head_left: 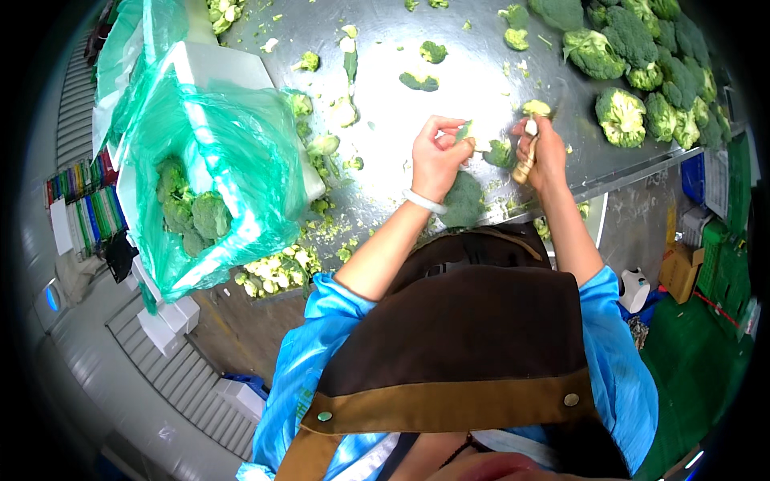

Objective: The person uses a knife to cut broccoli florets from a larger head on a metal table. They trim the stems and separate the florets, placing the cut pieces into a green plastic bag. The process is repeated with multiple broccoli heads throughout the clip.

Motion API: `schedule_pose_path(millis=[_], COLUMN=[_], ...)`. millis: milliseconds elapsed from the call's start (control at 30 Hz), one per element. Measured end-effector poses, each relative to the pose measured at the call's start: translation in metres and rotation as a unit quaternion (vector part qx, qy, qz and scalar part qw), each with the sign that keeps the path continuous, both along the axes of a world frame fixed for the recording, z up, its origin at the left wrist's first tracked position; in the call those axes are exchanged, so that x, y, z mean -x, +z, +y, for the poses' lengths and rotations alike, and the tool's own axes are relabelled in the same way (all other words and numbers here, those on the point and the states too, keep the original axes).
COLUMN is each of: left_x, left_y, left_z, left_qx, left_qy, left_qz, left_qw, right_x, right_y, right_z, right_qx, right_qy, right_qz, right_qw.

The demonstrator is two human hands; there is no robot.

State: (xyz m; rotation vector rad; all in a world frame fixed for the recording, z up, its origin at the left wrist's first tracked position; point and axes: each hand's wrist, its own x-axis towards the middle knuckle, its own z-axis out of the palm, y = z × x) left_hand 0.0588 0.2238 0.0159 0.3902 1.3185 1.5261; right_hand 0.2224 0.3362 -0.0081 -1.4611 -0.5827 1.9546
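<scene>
My left hand, with a white band at the wrist, pinches a small green broccoli piece between thumb and fingers. To its right, my right hand is closed round the wooden handle of a knife; the blade is blurred and hard to make out. A pale yellow-green broccoli piece shows at the top of that hand; I cannot tell whether it is held. Between the hands sits a small broccoli floret. Below them, against my apron at the table's near edge, lies a larger broccoli head.
The metal table is strewn with broccoli scraps. Left stands a box lined with a green plastic bag, with broccoli heads inside. Many whole broccoli heads are heaped at the far right. Cut stem pieces pile at the near left corner.
</scene>
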Motion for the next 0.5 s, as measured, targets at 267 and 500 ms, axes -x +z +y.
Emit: schedule_pose_path(millis=[267,500], left_x=[0.097,0.091], left_y=[-0.052,-0.009], left_z=[0.045,0.042], left_qx=[0.054,0.102], left_qy=[-0.049,-0.171], left_qz=[0.763,0.270], left_qw=[0.642,0.942], right_x=[-0.015,0.030], right_y=[0.001,0.054], right_z=[-0.015,-0.018], right_qx=[-0.320,-0.484], right_qy=[0.146,0.259], right_qz=[-0.309,-0.230], right_qw=[0.884,0.804])
